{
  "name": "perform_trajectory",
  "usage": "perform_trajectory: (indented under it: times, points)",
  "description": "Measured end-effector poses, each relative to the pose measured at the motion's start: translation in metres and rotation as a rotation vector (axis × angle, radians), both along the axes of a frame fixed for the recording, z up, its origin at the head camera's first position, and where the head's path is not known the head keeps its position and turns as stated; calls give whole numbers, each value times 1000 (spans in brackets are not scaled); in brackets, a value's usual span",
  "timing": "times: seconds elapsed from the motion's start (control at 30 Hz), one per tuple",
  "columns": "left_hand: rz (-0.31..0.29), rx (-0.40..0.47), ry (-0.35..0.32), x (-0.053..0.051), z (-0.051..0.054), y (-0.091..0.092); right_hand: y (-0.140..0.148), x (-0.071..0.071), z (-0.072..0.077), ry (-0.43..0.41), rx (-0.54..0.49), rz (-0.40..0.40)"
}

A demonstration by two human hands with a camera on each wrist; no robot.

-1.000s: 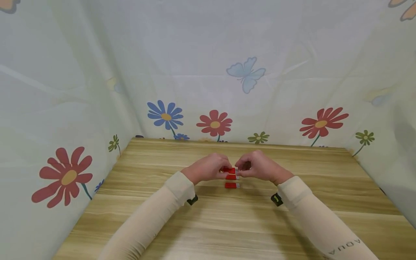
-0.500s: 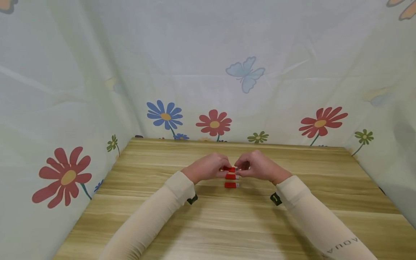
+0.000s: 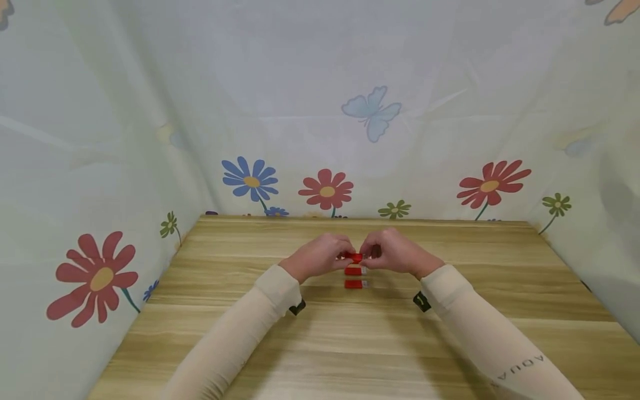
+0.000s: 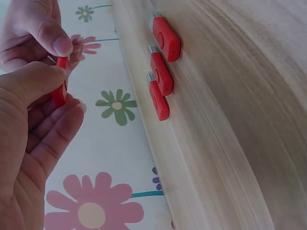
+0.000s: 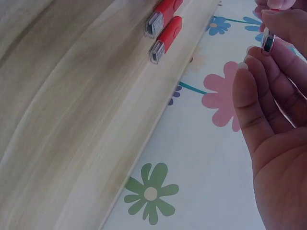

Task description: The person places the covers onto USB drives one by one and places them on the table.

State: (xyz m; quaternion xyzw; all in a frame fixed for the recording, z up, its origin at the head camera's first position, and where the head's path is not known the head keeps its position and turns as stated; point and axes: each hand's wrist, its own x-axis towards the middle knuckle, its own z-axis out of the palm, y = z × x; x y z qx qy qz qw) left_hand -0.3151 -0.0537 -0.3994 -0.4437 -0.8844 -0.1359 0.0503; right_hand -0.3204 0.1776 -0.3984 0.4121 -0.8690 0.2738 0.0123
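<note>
Between my two hands, raised above the table, is a red USB flash drive [image 4: 60, 93] with a clear end [image 5: 268, 44]. My left hand [image 3: 320, 256] pinches its red body between thumb and fingers. From the other side, my right hand [image 3: 397, 253] pinches the clear end with thumb and forefinger. Below them, a near red flash drive [image 3: 353, 284] and a middle flash drive [image 3: 355, 270] lie parallel on the table. The left wrist view has three on the wood, including the far flash drive [image 4: 159, 100]; all have clear ends.
The wood-grain table [image 3: 320, 344] has its back edge [image 3: 425, 220] just beyond my hands. A white flower-print curtain [image 3: 280, 83] encloses the back and both sides. A small black device [image 3: 422, 301] hangs under my right wrist.
Both hands have risen slightly and moved a little farther from the lying drives, with the held drive between them. The head view has shifted slightly. The drives on the table stay put.
</note>
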Motion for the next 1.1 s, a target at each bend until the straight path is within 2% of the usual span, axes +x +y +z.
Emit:
perform_trajectory:
  times: [0.2, 0.47, 0.6, 0.8, 1.0, 1.1]
  points:
    - [70, -10, -8, -10, -8, 5, 3, -9, -1, 24, 13, -16]
    - [164, -37, -46, -38, -25, 11, -2, -29, -10, 3, 72, -101]
    - [176, -46, -55, -51, -32, 13, -6, -41, -18, -27, 102, -149]
    - [170, -77, -35, -68, -48, 18, -6, -55, -32, -101, 125, -197]
    - [210, -94, -80, -74, -53, 23, -5, -60, -37, -109, 108, -179]
    - [220, -114, -91, -77, -54, 24, -6, -63, -39, -139, 109, -181]
